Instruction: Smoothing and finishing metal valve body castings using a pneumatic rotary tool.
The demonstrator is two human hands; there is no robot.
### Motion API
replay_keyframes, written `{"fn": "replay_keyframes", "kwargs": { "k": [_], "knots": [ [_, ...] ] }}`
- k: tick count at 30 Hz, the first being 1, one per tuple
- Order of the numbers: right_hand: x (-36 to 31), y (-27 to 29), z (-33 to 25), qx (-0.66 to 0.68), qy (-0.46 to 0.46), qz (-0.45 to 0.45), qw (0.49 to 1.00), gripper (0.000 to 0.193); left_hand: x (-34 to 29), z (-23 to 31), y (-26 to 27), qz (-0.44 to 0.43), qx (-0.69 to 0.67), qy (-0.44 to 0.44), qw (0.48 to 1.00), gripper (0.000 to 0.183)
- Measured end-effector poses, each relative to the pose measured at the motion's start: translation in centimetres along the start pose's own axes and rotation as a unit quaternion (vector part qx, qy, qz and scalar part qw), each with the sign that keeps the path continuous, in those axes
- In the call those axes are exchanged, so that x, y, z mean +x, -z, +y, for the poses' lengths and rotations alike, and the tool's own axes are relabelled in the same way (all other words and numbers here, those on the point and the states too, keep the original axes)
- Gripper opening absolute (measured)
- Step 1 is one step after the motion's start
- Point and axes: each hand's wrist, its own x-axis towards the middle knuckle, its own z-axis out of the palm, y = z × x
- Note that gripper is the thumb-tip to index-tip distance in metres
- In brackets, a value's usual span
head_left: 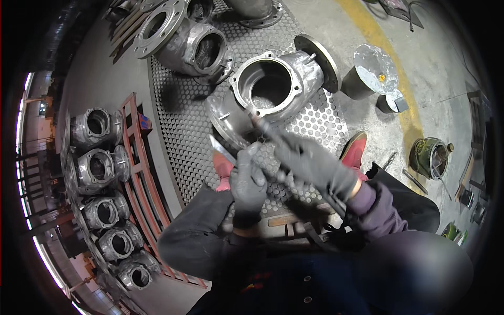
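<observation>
A grey cast-metal valve body (315,79) with a round flanged opening lies on the perforated metal plate before me. My left hand (248,184), in a dark grey glove, is closed round a pale flat strip (222,149) with a pointed end that sticks out toward the upper left. My right hand (310,160), also gloved and blurred by motion, grips a dark slender tool (265,127). Its tip reaches the near rim of the valve body's opening; whether it touches cannot be told. Both hands are close together, just on my side of the casting.
More valve bodies (181,50) stand at the far left of the perforated plate (181,142). Several others (97,167) line the left beside a red metal frame (142,157). Right of the plate are a grey bucket (359,79), a small can (388,102) and a green round housing (429,157).
</observation>
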Motion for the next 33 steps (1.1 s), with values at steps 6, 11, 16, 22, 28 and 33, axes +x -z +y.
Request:
{"fn": "replay_keyframes", "kwargs": {
  "k": [6,11,16,22,28,33],
  "knots": [
    [11.1,6.9,-0.1,-0.458,0.256,-0.033,0.851,0.035,1.1,-0.6,-0.8,-0.001,0.417,-0.295,0.860,0.032],
    [11.9,4.2,-2.6,-0.372,0.157,-0.098,0.910,0.029,1.5,-1.3,0.5,0.003,0.533,-0.276,0.800,0.019],
    [12.4,3.4,-1.3,-0.278,0.215,-0.072,0.934,0.024,0.6,-1.6,1.5,0.020,0.377,-0.127,0.917,0.004],
    [10.3,2.8,-1.6,-0.114,0.065,-0.060,0.989,0.036,1.0,-3.6,2.4,-0.014,0.204,-0.055,0.977,0.012],
    [11.5,2.0,0.5,-0.211,0.183,-0.038,0.959,0.036,1.5,-3.7,2.5,-0.065,0.487,-0.331,0.806,0.015],
    [12.0,2.7,1.3,-0.121,0.127,-0.049,0.983,0.038,1.0,-3.4,1.5,-0.018,0.340,-0.139,0.930,0.010]
  ]
}}
